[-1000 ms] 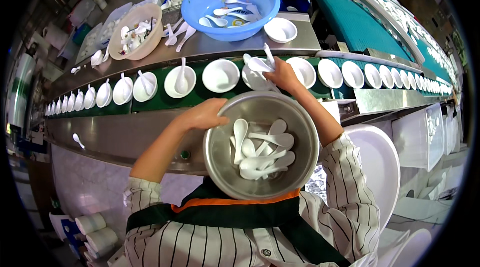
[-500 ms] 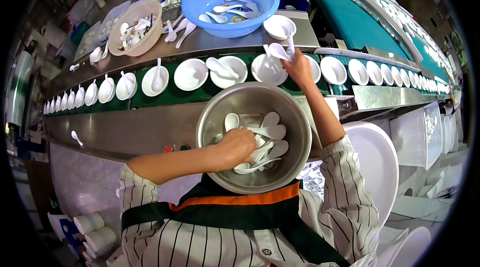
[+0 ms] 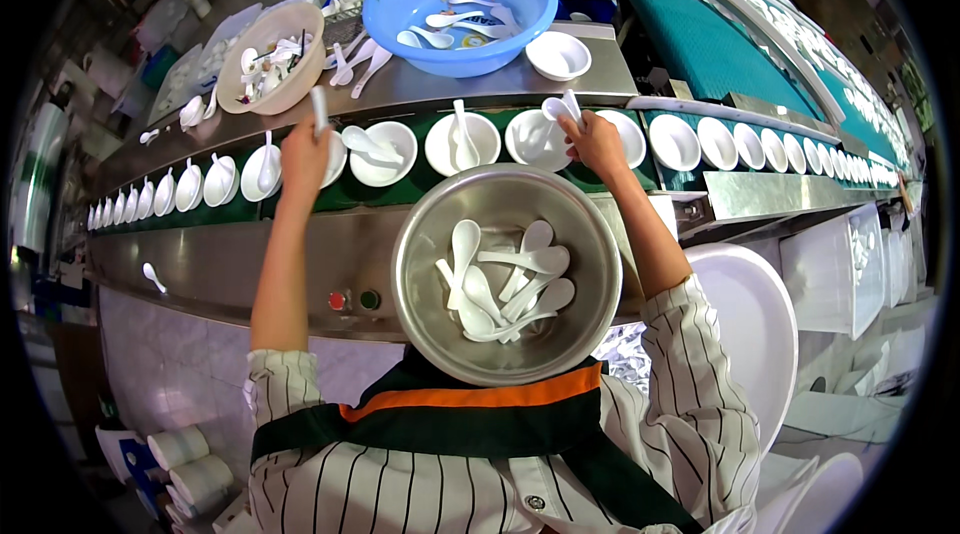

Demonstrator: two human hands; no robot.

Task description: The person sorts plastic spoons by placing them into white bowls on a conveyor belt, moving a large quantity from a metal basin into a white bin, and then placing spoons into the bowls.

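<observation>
Left hand (image 3: 305,156): shifted from steel basin (image 3: 418,279) to green belt (image 3: 345,200), clamped on white spoon (image 3: 320,112); partly hidden bowl (image 3: 336,162), lately seen spoonless, thereby reached. Right hand (image 3: 597,142): closed on at least one further spoon (image 3: 570,105), held by another bowl (image 3: 521,142). Loose spoons (image 3: 545,259): contained in basin.

White bowl (image 3: 337,160) partly behind left fingers (image 3: 311,141)

Round steel bowl (image 3: 418,249) w/ curved white spoons (image 3: 545,261) inside is before long green belt (image 3: 418,181) w/ round white bowls (image 3: 676,142) on it, w/ round blue plastic basin (image 3: 470,62) behind, R of round beige plastic tub (image 3: 262,106).
</observation>
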